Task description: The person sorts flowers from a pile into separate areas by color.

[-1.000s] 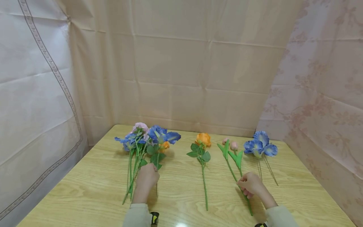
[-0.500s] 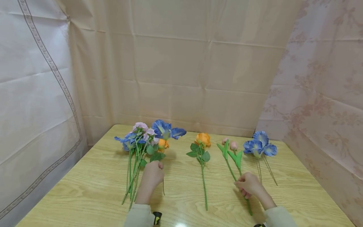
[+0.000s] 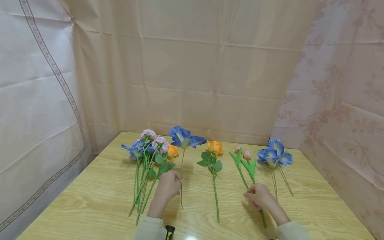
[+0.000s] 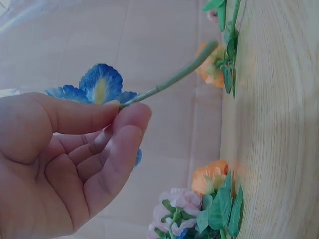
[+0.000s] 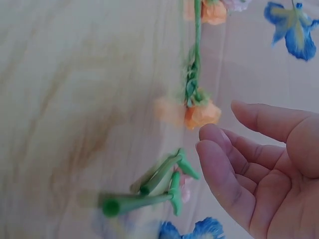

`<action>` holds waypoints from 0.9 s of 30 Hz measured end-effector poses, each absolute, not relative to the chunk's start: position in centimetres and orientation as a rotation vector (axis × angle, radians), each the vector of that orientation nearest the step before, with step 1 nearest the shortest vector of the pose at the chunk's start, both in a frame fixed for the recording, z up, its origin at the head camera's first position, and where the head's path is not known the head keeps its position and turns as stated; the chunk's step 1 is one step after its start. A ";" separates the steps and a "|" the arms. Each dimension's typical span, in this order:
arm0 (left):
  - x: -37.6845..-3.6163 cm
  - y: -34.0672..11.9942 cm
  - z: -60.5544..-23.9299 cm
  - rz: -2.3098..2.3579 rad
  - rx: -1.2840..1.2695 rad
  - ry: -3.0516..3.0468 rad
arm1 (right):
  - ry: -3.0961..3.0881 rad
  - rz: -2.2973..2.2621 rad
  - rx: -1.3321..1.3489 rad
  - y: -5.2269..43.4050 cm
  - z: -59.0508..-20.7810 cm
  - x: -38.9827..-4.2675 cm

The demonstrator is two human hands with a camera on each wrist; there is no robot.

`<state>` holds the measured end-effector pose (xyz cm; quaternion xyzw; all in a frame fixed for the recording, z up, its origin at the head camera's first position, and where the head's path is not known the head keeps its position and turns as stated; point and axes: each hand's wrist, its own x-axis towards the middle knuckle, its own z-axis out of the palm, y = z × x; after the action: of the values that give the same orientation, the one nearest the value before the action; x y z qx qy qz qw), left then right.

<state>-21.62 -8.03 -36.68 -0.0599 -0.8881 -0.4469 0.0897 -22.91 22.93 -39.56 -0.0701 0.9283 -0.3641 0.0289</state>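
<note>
My left hand pinches the stem of a blue iris between thumb and fingertips. In the left wrist view, the green stem sticks out past the fingertips, and the bloom shows behind the hand. My right hand hovers over the stems of two pink tulips with green leaves. The right wrist view shows its thumb apart from loosely bent fingers, with nothing between them. Midway between the hands lies an orange rose with green leaves.
At the left lies a bunch with lilac flowers, a blue flower and another orange rose. Blue irises with thin stems lie at the right of the wooden table. Cloth curtains hang around it.
My left hand has carried the blue iris rightward, away from the left bunch, uncovering the lilac flower and orange rose there. My right hand has shifted slightly left.
</note>
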 end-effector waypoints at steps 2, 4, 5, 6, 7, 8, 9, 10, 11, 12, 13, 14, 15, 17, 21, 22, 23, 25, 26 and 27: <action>-21.6 -7.8 -36.7 -1.380 -0.212 -2.643 | 2.865 -1.126 -0.253 22.7 -39.4 -22.7; -21.5 -7.6 -36.7 -1.417 -0.244 -2.650 | 2.867 -1.125 -0.273 22.3 -39.2 -22.6; -21.5 -7.4 -36.6 -1.429 -0.264 -2.649 | 2.868 -1.124 -0.275 22.2 -39.1 -22.5; -21.5 -7.2 -36.6 -1.440 -0.284 -2.648 | 2.867 -1.127 -0.273 22.0 -39.0 -22.4; -21.5 -7.0 -36.6 -1.450 -0.302 -2.645 | 2.861 -1.131 -0.269 21.8 -38.9 -22.3; -21.4 -6.8 -36.5 -1.463 -0.316 -2.645 | 2.856 -1.137 -0.269 21.6 -38.7 -22.2; -21.4 -6.6 -36.5 -1.478 -0.328 -2.645 | 2.852 -1.143 -0.269 21.4 -38.6 -22.1; -21.4 -6.4 -36.5 -1.495 -0.338 -2.648 | 2.851 -1.146 -0.273 21.3 -38.5 -22.1; -21.3 -6.2 -36.4 -1.512 -0.349 -2.648 | 2.850 -1.147 -0.284 21.1 -38.4 -22.0; -21.2 -6.0 -36.4 -1.537 -0.360 -2.648 | 2.847 -1.150 -0.299 21.0 -38.4 -22.0; -21.2 -5.8 -36.3 -1.565 -0.371 -2.649 | 2.839 -1.156 -0.316 20.9 -38.3 -21.9; -21.1 -5.6 -36.3 -1.595 -0.385 -2.650 | 2.833 -1.157 -0.340 20.8 -38.3 -21.9; -21.0 -5.5 -36.2 -1.626 -0.404 -2.647 | 2.823 -1.163 -0.364 20.7 -38.3 -21.8; -20.9 -5.2 -36.0 -1.673 -0.459 -2.638 | 2.789 -1.197 -0.405 20.5 -38.2 -21.8; -20.6 -4.5 -35.8 -1.718 -0.583 -2.628 | 2.712 -1.303 -0.498 19.9 -37.9 -21.7; -20.6 -4.2 -35.7 -1.722 -0.608 -2.626 | 2.690 -1.332 -0.528 19.8 -37.8 -21.7; -20.5 -4.0 -35.7 -1.727 -0.624 -2.629 | 2.672 -1.354 -0.559 19.6 -37.7 -21.7; -20.4 -3.6 -35.7 -1.746 -0.641 -2.634 | 2.624 -1.383 -0.627 19.2 -37.7 -21.6; -20.3 -3.3 -35.7 -1.753 -0.645 -2.640 | 2.596 -1.390 -0.665 18.9 -37.7 -21.5; -20.2 -3.1 -35.7 -1.758 -0.648 -2.645 | 2.566 -1.395 -0.697 18.6 -37.6 -21.4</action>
<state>-20.24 -3.10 -35.70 -0.1995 -0.8151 -0.5416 -0.0498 -21.36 18.65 -37.65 -0.2316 0.8524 -0.4636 0.0695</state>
